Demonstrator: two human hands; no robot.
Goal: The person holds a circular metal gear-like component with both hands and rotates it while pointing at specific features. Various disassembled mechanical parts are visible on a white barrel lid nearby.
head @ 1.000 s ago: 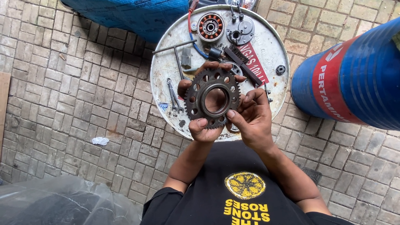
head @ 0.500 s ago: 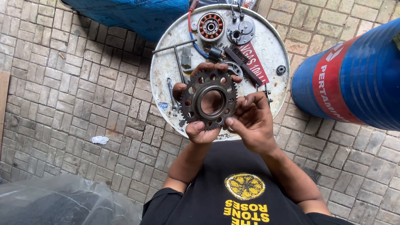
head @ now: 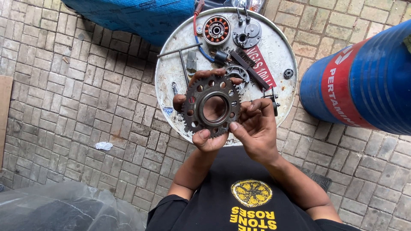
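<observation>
Paved brick ground all around, outdoor work spot. Far left: wooden board edge, clear plastic sheet bottom left, small white scrap on the bricks. Blue tarp top left. Centre: white drum lid used as a work surface, with a T-handle wrench, a stator with copper coils, a round metal cover, a wire brush and a small nut lying on it. Left hand holds a rusty toothed sprocket up flat toward the camera, above the near edge of the lid; fingers behind it, thumb pressed on the lower rim, so clamped on the sprocket. Right hand just beside, fingers curled, thumb tip touching the sprocket's lower right teeth, not wrapped round it. Right: blue drum with a red band, lying on the bricks, well apart from the hands.
</observation>
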